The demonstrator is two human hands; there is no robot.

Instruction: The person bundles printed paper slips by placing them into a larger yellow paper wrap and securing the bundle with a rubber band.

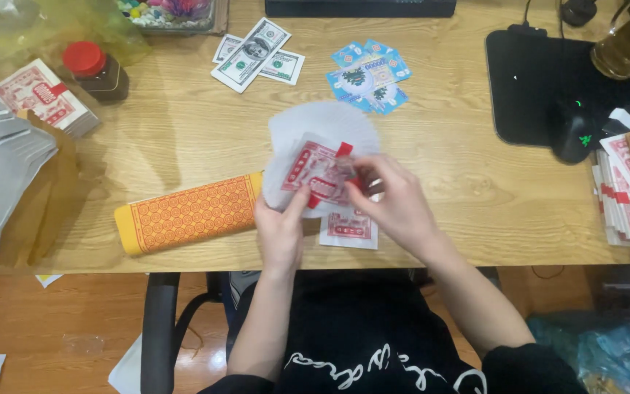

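Cluttered light wooden desk (184,138) above orange-brown wood floor (52,314), black mat (526,80) far right.

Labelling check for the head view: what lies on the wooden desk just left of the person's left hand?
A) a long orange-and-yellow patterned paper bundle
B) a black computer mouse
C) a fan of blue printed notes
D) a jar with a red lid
A: the long orange-and-yellow patterned paper bundle lies flat on the wooden desk with its right end next to the left hand.
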